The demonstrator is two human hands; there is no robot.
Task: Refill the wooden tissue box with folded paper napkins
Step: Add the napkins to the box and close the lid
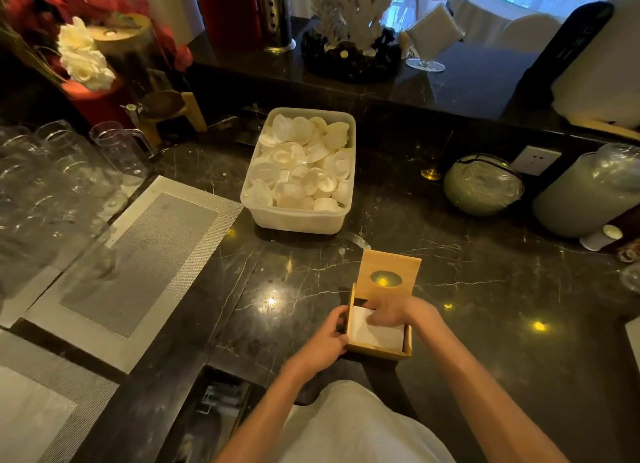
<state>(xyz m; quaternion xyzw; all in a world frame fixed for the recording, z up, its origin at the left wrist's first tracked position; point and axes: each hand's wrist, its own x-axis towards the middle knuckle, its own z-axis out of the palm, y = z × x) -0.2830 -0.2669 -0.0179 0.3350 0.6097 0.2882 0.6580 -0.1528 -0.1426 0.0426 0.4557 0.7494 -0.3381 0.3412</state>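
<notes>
Both hands work at the wooden tissue box (379,339), which sits low in the frame, just right of centre, on the dark marble counter (485,289). The left hand (323,341) is cupped against the box's left wall, thumb along the upper edge and fingers curled around the side, steadying it. The right hand (394,312) reaches in from the right and lies over the far part of the open box, fingers bent downward onto the white folded napkins (375,331) inside; motion blur hides the fingertips, so I cannot tell whether they pinch a napkin or only press on the stack. The napkins fill most of the box's interior, with a dark gap showing at the far end. The lid (388,275) stands tilted open at the far side of the box, its oval opening facing the camera.

Above the box, at the centre of the frame, stands a translucent plastic tub (298,216) heaped with small white cups or lids. Grey woven placemats (138,254) lie at the left, with clear glasses (52,185) beyond them at the left edge. A round pale-green jar (483,185) sits at the right. The person's white garment fills the bottom centre.
</notes>
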